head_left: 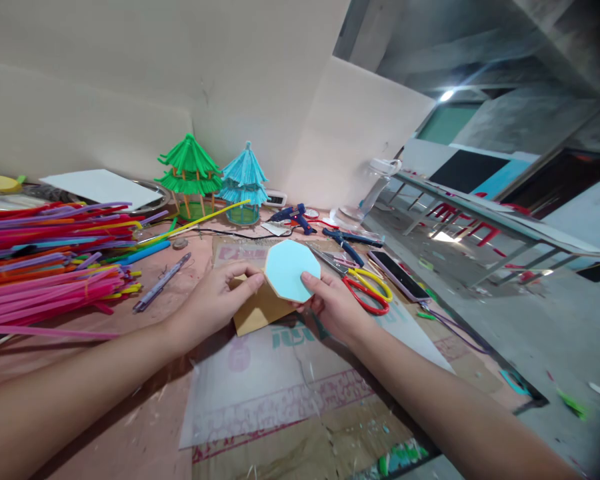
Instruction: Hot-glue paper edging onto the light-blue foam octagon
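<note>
A light-blue octagonal card piece (291, 267) with a thin tan edge is held up over the table. My right hand (333, 303) pinches its lower right side, thumb flat on the blue face. At its left corner my left hand (230, 290) is closed, thumb and forefinger meeting the edge; the other fingers curl out of sight. Behind and below the octagon is a piece of brown cardboard (260, 310), partly covered by the hands. Scissors (367, 290) with red and yellow handles lie just right of the octagon, beside blue-handled pliers (345, 247).
Bundles of coloured pipe cleaners (55, 260) fill the left side, near a pen (161, 283). Green (189, 157) and blue (246, 167) pavilion models stand at the back by a glue gun (297, 217). A phone (399, 275) and a clear jug (370, 190) are along the right edge.
</note>
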A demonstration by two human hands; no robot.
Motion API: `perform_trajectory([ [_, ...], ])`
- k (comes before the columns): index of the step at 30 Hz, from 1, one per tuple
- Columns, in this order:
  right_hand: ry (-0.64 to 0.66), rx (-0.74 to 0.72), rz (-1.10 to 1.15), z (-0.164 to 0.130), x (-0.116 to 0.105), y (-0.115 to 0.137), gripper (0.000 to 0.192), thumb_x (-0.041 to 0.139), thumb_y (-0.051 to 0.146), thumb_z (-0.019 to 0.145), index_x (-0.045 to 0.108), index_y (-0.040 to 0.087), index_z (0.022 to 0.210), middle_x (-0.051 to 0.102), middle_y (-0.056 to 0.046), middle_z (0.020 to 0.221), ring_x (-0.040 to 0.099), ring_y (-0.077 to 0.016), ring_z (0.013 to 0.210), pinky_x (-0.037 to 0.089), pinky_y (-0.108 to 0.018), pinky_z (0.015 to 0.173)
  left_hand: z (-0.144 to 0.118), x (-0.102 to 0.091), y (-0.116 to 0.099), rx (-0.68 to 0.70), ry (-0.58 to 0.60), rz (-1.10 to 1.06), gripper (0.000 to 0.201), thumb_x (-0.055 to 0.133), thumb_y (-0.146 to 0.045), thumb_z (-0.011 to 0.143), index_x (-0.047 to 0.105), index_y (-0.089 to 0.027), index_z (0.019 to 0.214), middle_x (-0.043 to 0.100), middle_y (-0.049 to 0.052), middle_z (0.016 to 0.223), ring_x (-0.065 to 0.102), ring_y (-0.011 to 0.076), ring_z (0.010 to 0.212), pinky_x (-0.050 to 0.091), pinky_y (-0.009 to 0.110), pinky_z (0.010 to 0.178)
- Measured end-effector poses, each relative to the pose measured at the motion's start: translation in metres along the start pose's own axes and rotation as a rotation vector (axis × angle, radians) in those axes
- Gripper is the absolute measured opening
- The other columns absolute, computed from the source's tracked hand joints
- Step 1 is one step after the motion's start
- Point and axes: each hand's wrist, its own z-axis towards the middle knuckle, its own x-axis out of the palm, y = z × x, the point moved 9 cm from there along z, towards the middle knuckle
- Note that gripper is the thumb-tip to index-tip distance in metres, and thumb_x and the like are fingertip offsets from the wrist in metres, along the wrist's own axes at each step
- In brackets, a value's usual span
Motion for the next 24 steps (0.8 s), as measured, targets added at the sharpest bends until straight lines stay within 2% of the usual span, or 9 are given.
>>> perform_trajectory([
  [5, -0.019, -0.034, 0.020, -0.001, -0.001, 0.005, 0.029, 0.078, 0.042, 0.078, 0.070, 0.016, 0.085, 0.070, -0.001, 0.066, 0.062, -0.0126, 0.054, 0.052, -0.024, 0.055, 0.001, -0.011, 0.012, -0.009, -0.092, 0.018, 0.035, 0.041, -0.042, 0.096, 0.052, -0.021, 0.070, 0.052, -0.001, 0.069, 0.053, 0.0166, 0.069, 0.042, 0.026, 0.060],
  [8, -0.012, -0.042, 0.030, 0.001, -0.001, 0.005, 0.031, 0.077, 0.045, 0.078, 0.070, 0.016, 0.086, 0.072, -0.004, 0.070, 0.065, -0.0156, 0.058, 0.054, -0.028, 0.058, 0.001, -0.008, 0.015, 0.013, -0.084, -0.046, 0.026, 0.050, -0.042, 0.095, 0.057, -0.022, 0.109, 0.063, 0.004, 0.102, 0.061, 0.0161, 0.081, 0.049, 0.027, 0.072],
  [10, -0.011, -0.052, 0.023, 0.001, -0.001, 0.004, 0.032, 0.076, 0.046, 0.078, 0.071, 0.016, 0.088, 0.073, -0.005, 0.073, 0.066, -0.0168, 0.061, 0.054, -0.030, 0.060, 0.000, 0.000, 0.015, 0.010, -0.025, -0.093, 0.041, 0.053, -0.043, 0.094, 0.050, -0.023, 0.130, 0.064, 0.006, 0.114, 0.063, 0.0168, 0.085, 0.050, 0.029, 0.074],
  [11, -0.010, -0.057, 0.017, 0.000, 0.000, 0.003, 0.032, 0.076, 0.045, 0.078, 0.071, 0.016, 0.089, 0.073, -0.005, 0.074, 0.065, -0.0170, 0.062, 0.054, -0.030, 0.061, 0.000, 0.004, 0.014, 0.000, 0.013, -0.089, 0.042, 0.053, -0.046, 0.094, 0.053, -0.022, 0.128, 0.066, 0.006, 0.109, 0.064, 0.0174, 0.083, 0.050, 0.029, 0.073],
  [13, 0.007, -0.065, -0.009, -0.001, 0.002, 0.003, 0.029, 0.076, 0.042, 0.077, 0.071, 0.018, 0.092, 0.074, -0.004, 0.078, 0.066, -0.0172, 0.066, 0.054, -0.031, 0.066, -0.001, 0.010, 0.013, -0.022, 0.074, -0.040, 0.036, 0.052, -0.050, 0.093, 0.066, -0.019, 0.104, 0.069, 0.004, 0.089, 0.063, 0.0186, 0.077, 0.048, 0.028, 0.068],
  [16, 0.029, -0.115, -0.053, -0.004, 0.005, 0.009, 0.022, 0.078, 0.031, 0.074, 0.073, 0.019, 0.091, 0.074, -0.002, 0.083, 0.065, -0.0167, 0.074, 0.052, -0.031, 0.076, -0.001, 0.007, 0.008, -0.025, 0.055, 0.033, 0.036, 0.054, -0.050, 0.091, 0.065, -0.018, 0.080, 0.067, 0.002, 0.080, 0.061, 0.0197, 0.077, 0.046, 0.027, 0.066],
  [18, -0.039, -0.187, -0.063, -0.005, -0.002, 0.020, 0.016, 0.074, 0.030, 0.077, 0.072, 0.020, 0.090, 0.068, 0.002, 0.070, 0.060, -0.0133, 0.064, 0.052, -0.030, 0.076, 0.000, 0.001, 0.007, -0.025, 0.002, 0.035, 0.035, 0.053, -0.050, 0.092, 0.064, -0.019, 0.079, 0.066, 0.002, 0.079, 0.060, 0.0195, 0.076, 0.045, 0.027, 0.065],
  [21, -0.195, -0.291, -0.081, -0.006, -0.022, 0.038, 0.016, 0.065, 0.033, 0.087, 0.071, 0.021, 0.095, 0.045, 0.010, 0.044, 0.039, -0.0088, 0.044, 0.053, -0.031, 0.073, 0.001, -0.005, 0.008, -0.027, -0.047, -0.002, 0.035, 0.052, -0.050, 0.093, 0.062, -0.020, 0.080, 0.064, 0.001, 0.078, 0.058, 0.0190, 0.076, 0.044, 0.026, 0.065],
  [24, -0.236, -0.308, -0.093, -0.004, -0.032, 0.046, 0.037, 0.073, 0.029, 0.079, 0.064, 0.025, 0.114, 0.054, 0.009, 0.057, 0.046, -0.0100, 0.050, 0.050, -0.026, 0.056, 0.001, -0.006, 0.009, -0.020, -0.061, -0.007, 0.035, 0.051, -0.052, 0.093, 0.062, -0.020, 0.082, 0.063, 0.002, 0.080, 0.058, 0.0198, 0.077, 0.045, 0.026, 0.066],
])
